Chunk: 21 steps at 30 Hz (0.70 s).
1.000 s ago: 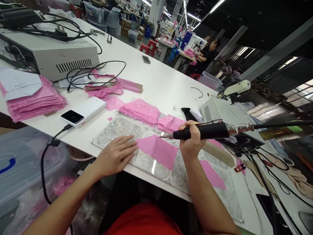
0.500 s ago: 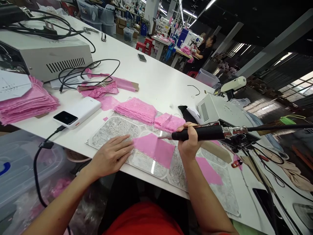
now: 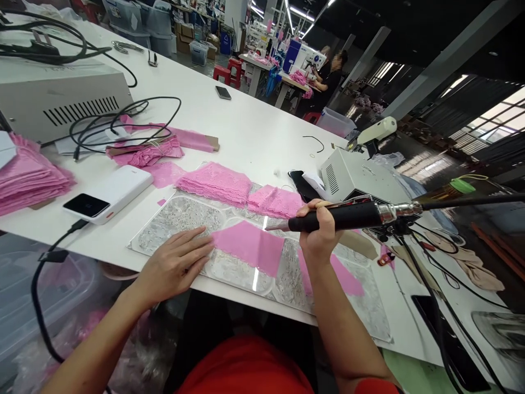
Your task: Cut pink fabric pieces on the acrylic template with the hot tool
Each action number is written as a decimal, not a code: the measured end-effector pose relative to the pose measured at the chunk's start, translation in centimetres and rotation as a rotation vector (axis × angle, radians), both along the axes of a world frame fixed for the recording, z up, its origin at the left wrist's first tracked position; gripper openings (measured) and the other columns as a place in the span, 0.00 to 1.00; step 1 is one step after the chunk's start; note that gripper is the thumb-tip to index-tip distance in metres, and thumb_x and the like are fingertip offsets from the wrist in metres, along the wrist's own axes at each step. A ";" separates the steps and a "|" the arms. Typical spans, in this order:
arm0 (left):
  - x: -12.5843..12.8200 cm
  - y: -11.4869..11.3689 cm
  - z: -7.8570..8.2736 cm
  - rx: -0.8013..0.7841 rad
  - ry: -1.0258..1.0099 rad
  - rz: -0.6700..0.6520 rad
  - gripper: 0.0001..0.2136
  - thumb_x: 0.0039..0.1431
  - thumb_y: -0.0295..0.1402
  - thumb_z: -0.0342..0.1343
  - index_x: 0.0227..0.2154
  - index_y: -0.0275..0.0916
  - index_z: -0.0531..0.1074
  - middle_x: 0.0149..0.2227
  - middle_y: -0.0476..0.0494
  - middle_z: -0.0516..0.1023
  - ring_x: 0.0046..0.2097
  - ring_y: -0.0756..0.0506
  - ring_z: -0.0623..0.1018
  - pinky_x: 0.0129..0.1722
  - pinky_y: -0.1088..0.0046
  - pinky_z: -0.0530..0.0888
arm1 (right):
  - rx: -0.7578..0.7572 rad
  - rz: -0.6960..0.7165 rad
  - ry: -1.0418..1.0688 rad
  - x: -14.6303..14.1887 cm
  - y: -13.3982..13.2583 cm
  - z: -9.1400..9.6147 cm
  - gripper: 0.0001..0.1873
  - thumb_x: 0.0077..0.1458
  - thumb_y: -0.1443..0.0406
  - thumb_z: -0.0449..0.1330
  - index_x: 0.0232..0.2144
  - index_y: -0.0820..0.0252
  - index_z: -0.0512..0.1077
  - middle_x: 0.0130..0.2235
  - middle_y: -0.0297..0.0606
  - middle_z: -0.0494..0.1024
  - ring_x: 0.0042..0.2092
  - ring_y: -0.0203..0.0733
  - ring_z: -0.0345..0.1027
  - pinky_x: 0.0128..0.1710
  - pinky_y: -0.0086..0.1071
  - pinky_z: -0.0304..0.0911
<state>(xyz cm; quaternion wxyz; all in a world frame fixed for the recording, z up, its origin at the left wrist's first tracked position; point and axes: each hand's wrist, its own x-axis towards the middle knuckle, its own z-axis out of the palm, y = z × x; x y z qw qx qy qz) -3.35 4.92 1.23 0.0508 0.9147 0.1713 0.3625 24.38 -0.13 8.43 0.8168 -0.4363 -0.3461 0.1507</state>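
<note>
My right hand (image 3: 319,230) grips a black corded handpiece (image 3: 340,216) with a tapered metal tip. The tip is at the upper right edge of a flat pink fabric piece (image 3: 250,246); whether it touches cannot be made out. My left hand (image 3: 178,260) lies flat, fingers stretched out, with its fingertips at the left end of that piece. Beneath is a grey marble-patterned board (image 3: 176,219). A second pink piece (image 3: 344,276) lies to the right, partly hidden by my right forearm. Two stacks of pink lace fabric, a larger stack (image 3: 215,185) and a smaller stack (image 3: 275,201), lie behind.
A white power bank (image 3: 118,194), a fabric stack (image 3: 33,178) and a grey vented box (image 3: 65,98) are at left. Another vented box (image 3: 361,175) stands at right among cables. A phone (image 3: 223,92) lies farther back. People sit at sewing machines beyond.
The handpiece tip has shifted a little to the right along the fabric's upper edge. My left hand stays flat at the fabric's left end. The whole view has shifted slightly.
</note>
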 end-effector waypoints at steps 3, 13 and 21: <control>0.0 0.1 0.0 -0.013 0.002 -0.006 0.14 0.62 0.25 0.54 0.50 0.42 0.72 0.50 0.44 0.79 0.59 0.38 0.73 0.54 0.58 0.74 | -0.005 -0.008 0.004 0.5 -0.7 -0.1 0.04 0.47 0.65 0.59 0.24 0.59 0.67 0.27 0.29 0.69 0.23 0.32 0.66 0.26 0.32 0.63; -0.1 0.2 -0.4 0.001 0.024 0.005 0.17 0.62 0.25 0.54 0.52 0.43 0.71 0.51 0.44 0.79 0.59 0.38 0.72 0.55 0.56 0.74 | 0.000 -0.011 -0.035 0.8 -0.8 -0.8 0.05 0.48 0.65 0.59 0.24 0.59 0.66 0.27 0.29 0.68 0.24 0.31 0.65 0.27 0.31 0.63; -0.1 0.2 -0.1 -0.015 0.004 -0.013 0.19 0.62 0.24 0.54 0.55 0.46 0.69 0.51 0.45 0.79 0.59 0.38 0.72 0.54 0.56 0.75 | 0.003 -0.012 -0.018 1.0 -0.8 -0.6 0.05 0.48 0.65 0.59 0.24 0.59 0.67 0.25 0.28 0.68 0.24 0.32 0.65 0.27 0.31 0.63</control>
